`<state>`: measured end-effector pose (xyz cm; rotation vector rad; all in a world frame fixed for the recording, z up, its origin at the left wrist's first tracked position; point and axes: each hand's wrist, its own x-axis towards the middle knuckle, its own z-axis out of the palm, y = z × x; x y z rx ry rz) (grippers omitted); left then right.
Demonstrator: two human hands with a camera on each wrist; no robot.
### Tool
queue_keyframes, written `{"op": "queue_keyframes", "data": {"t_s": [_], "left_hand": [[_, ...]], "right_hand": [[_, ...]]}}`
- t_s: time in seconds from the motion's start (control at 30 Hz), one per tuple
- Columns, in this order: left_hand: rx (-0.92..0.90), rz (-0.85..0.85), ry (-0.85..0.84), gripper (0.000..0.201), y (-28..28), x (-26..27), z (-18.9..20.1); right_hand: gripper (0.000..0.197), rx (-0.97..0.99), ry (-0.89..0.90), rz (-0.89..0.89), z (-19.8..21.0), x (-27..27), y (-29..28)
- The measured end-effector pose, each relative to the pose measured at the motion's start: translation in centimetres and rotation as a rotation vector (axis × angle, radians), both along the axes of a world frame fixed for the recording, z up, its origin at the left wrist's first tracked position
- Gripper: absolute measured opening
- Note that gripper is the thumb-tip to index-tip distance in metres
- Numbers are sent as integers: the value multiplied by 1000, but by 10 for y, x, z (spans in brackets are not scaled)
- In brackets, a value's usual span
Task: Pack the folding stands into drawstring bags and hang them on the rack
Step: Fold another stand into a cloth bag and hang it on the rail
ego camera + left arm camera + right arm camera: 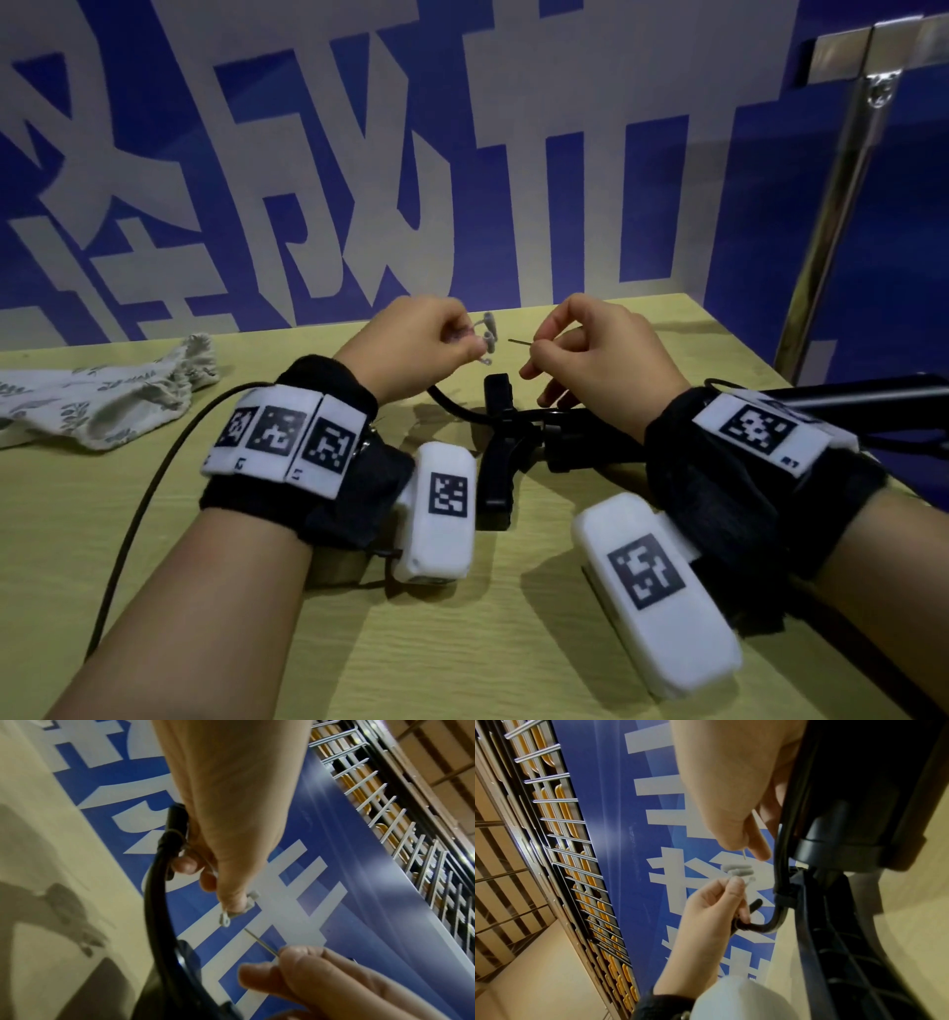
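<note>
**Q:** What do the hands hold above the bench (359, 642)?

**A:** The left hand (421, 344) pinches a small grey plastic tie (487, 336); the right hand (595, 354) pinches a thin pin (519, 341) aimed at it, seemingly to release it.

**Q:** And the task's things?

**A:** The black folding stand (500, 452) lies beneath the hands, partly hidden by the wrists. The floral drawstring bag (102, 401) lies slack at the left. The tie's exact form is unclear.
</note>
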<state>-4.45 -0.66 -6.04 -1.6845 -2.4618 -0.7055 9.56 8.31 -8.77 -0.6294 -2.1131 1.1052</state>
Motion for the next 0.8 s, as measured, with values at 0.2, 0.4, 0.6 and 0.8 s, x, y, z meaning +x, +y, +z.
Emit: {"op": "queue_keyframes", "data": {"t_s": [0.2,0.4,0.6,0.8], "left_hand": [[114,-31,-23,11,1,-1,3],[207,-62,-89,10,6,4,1],[256,-64,-160,25,6,3,-1],[270,-95,-173,15,6,2,-2]], "right_hand": [[9,143,-27,26,3,-2,-5],[10,250,47,-19,3,-11,-17],[11,219,105,-109,-1,-11,-13],[12,186,115,-83,-2,-12,-14]]}}
